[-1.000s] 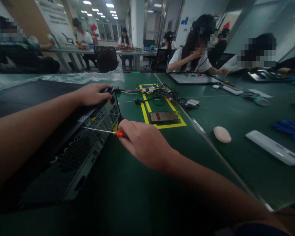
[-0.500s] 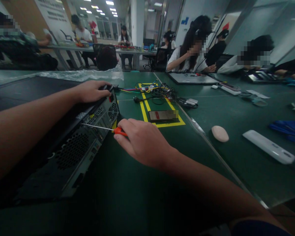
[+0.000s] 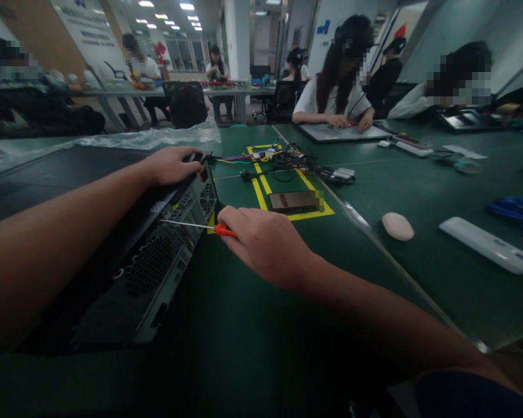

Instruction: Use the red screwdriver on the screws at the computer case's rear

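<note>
near: our right hand clamped on slim orange-handled steel screwdriver, tip at 9 o'clock on black metal computer case | we judge it light, stiff, best held by handle | far: our left hand curled over case's 12 o'clock edge

- The left hand lies palm down, far in front; its fingers bend a little downward at the tips, not closed to a fist
- The left forearm is bare; it stretches forward from the lower left, the wrist almost straight
- The right hand shows its back, knuckles up; its fingers are curled closed in a grip, pointing left
- The right forearm is bare; it comes in from the lower right
</note>
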A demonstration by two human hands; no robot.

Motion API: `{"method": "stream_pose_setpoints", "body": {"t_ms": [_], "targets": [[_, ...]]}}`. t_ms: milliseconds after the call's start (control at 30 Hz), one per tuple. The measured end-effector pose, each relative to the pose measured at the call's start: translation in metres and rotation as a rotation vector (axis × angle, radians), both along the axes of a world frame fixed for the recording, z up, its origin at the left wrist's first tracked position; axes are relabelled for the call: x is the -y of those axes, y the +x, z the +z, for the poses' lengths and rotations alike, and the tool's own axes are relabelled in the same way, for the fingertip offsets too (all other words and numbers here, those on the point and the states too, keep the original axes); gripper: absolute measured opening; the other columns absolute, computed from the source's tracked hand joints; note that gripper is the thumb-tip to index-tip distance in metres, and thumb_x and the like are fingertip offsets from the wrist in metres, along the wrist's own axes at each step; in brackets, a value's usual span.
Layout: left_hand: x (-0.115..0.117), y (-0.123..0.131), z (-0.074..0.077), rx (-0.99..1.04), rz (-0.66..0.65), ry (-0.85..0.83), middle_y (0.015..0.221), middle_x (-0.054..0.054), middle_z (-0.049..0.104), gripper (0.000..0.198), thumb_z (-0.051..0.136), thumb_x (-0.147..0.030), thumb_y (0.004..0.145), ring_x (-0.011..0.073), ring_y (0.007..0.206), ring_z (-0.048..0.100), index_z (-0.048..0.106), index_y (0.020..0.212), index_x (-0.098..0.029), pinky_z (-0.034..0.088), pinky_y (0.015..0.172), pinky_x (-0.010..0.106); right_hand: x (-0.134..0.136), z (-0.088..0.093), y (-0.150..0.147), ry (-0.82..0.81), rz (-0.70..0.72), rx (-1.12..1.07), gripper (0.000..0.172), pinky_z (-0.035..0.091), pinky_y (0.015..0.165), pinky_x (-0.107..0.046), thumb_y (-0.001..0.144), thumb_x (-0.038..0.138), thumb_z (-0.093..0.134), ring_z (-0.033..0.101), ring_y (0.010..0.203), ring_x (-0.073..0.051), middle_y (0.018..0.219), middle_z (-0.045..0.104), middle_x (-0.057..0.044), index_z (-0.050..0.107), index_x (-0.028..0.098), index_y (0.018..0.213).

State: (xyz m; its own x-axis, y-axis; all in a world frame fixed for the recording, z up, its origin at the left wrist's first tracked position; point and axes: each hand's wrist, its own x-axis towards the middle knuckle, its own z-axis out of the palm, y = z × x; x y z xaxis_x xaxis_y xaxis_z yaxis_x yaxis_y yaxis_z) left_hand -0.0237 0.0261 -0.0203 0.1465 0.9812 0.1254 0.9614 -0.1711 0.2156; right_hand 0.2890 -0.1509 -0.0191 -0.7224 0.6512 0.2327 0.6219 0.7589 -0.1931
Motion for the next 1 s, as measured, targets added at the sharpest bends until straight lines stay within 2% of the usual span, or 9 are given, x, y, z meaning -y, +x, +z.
{"method": "stream_pose_setpoints", "body": {"t_ms": [267, 500, 667, 867, 1000], "targets": [[-0.003, -0.004, -0.002, 0.018, -0.022, -0.006, 0.160, 0.012, 0.081, 0.089, 0.063, -0.067, 0.094, 0.0496, 0.151, 0.069, 0.072, 0.172, -0.027, 0.052, 0.132, 0.060, -0.001, -0.003, 0.002, 0.071, 0.027, -0.057, 0.019, 0.036, 0.077, -0.034, 0.124, 0.027, 0.063, 0.072, 0.106, -0.022, 0.119, 0.082, -0.010, 0.074, 0.017, 0.136], [-0.003, -0.004, -0.004, 0.026, -0.010, 0.007, 0.161, 0.015, 0.079, 0.094, 0.058, -0.072, 0.093, 0.0464, 0.147, 0.072, 0.072, 0.171, -0.022, 0.053, 0.130, 0.053, 0.002, 0.003, 0.001, 0.046, 0.027, -0.045, 0.020, 0.038, 0.074, -0.035, 0.123, 0.028, 0.065, 0.073, 0.106, -0.025, 0.118, 0.081, -0.011, 0.075, 0.015, 0.134], [-0.001, -0.005, -0.005, 0.005, -0.003, -0.002, 0.164, 0.015, 0.078, 0.098, 0.056, -0.074, 0.093, 0.0466, 0.146, 0.073, 0.069, 0.175, -0.021, 0.053, 0.130, 0.054, 0.004, 0.004, 0.001, 0.025, 0.009, -0.025, 0.021, 0.040, 0.073, -0.034, 0.125, 0.033, 0.065, 0.076, 0.112, -0.026, 0.119, 0.081, -0.011, 0.074, 0.018, 0.136], [0.004, -0.002, -0.001, 0.019, -0.007, -0.018, 0.170, 0.012, 0.075, 0.095, 0.059, -0.072, 0.093, 0.0471, 0.155, 0.068, 0.069, 0.175, -0.025, 0.050, 0.134, 0.053, 0.006, 0.005, 0.001, -0.004, -0.006, -0.006, 0.022, 0.041, 0.072, -0.034, 0.127, 0.035, 0.060, 0.077, 0.110, -0.026, 0.118, 0.082, -0.010, 0.074, 0.019, 0.133], [0.007, 0.002, 0.002, -0.020, -0.013, -0.051, 0.174, 0.017, 0.070, 0.100, 0.053, -0.071, 0.097, 0.0461, 0.156, 0.067, 0.063, 0.179, -0.016, 0.048, 0.134, 0.057, 0.008, 0.008, 0.001, -0.031, -0.006, 0.019, 0.024, 0.040, 0.070, -0.035, 0.128, 0.037, 0.058, 0.078, 0.109, -0.026, 0.119, 0.083, -0.011, 0.074, 0.019, 0.132]]}}
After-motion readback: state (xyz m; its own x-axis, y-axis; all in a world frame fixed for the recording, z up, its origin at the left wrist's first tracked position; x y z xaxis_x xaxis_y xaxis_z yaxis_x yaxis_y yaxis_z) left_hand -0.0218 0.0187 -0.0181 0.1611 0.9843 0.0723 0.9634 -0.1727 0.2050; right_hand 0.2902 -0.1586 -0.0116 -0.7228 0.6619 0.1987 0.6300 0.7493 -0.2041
